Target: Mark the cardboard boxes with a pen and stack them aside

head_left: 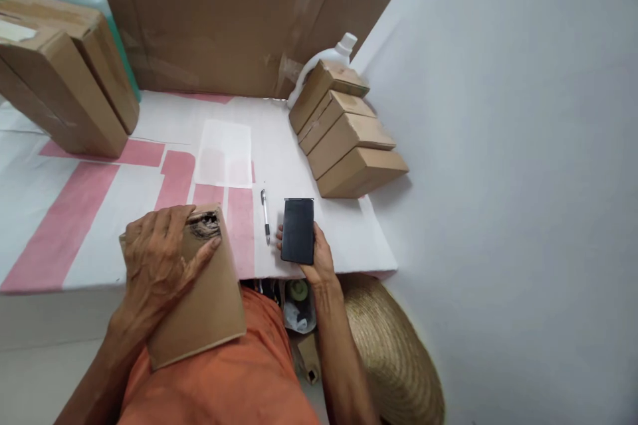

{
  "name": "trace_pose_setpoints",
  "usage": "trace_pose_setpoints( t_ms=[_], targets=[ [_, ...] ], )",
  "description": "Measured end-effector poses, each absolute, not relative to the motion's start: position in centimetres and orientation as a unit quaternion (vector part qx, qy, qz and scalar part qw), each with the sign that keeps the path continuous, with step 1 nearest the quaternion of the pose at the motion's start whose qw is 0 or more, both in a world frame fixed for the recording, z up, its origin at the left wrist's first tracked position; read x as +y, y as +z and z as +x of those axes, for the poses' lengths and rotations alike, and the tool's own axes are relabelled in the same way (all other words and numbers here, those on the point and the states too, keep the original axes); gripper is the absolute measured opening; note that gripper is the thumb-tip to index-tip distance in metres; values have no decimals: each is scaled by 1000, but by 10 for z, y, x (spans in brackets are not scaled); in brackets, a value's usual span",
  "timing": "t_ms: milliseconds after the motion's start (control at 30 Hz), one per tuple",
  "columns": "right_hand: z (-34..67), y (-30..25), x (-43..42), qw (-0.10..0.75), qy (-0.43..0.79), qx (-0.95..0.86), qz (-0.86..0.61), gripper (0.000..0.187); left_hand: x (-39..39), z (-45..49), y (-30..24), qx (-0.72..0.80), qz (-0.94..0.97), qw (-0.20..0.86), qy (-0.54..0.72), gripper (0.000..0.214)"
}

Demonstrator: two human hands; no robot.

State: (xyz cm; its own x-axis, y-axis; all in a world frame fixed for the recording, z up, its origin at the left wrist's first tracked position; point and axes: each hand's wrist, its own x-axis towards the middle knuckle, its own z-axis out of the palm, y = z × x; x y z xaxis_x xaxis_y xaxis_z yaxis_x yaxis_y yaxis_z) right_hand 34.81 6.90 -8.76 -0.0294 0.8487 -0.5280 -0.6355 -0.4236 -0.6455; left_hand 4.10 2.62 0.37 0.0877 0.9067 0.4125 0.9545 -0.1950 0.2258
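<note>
My left hand [162,249] lies over a flat brown cardboard panel [204,312] and holds it, thumb stretched across its face. The panel leans tilted between the table's front edge and my lap. A dark drawing that looks like an eye [204,222] is on its upper right corner, beside my fingers. My right hand [321,255] is wrapped around a black smartphone [298,231], its dark screen facing up, just above the table edge. Left of the phone a clear pen with a black grip [265,216] lies on the table. Farther back is a white sheet of paper [224,153].
Several stacked cardboard boxes [349,133] stand at the back right, a white jug [331,53] behind them. More boxes [74,86] and a bottle of green liquid [107,13] stand at left. A cardboard wall [209,20] closes the back. Below right is a straw hat [399,352].
</note>
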Motion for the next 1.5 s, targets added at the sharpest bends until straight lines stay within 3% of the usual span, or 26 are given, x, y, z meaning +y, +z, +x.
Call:
trace_pose_setpoints(
  t_ms=[300, 400, 533, 733, 900, 1000, 1100, 1200, 1300, 1367, 1500],
  targets=[
    [353, -99, 72, 509, 703, -145, -475, 62, 32, 43, 7, -637, -742, 53, -201, 52],
    [356, -100, 73, 456, 582, -292, -607, 66, 34, 45, 8, -639, -742, 48, -198, 52],
    [366, -103, 78, 426, 424, -370, -708, 52, 36, 47, 9, -642, -738, 38, -204, 52],
    [372, -93, 83, 360, 306, -457, -753, 42, 23, 45, 13, -612, -728, 20, -309, 48],
    [370, -83, 81, 321, 233, -505, -767, 23, -2, 19, 3, -650, -665, 63, -362, 57],
    [366, -76, 72, 312, 178, -548, -755, 36, -25, -1, -18, -706, -596, -7, -382, 61],
    [351, -68, 52, 272, 328, -643, -637, 62, -54, -4, -46, -729, -515, -200, -405, 65],
    [326, -68, 27, 166, 569, -681, -429, 108, -79, 12, -70, -691, -399, -404, -447, 70],
    [303, -70, 11, 139, 625, -677, -362, 135, -90, 26, -79, -648, -271, -493, -513, 78],
    [291, -66, 11, 160, 650, -657, -347, 129, -91, 25, -74, -615, -224, -530, -540, 79],
    [260, -39, 30, 227, 645, -648, -335, 93, -89, -3, -52, -562, -231, -551, -572, 84]
  ],
)
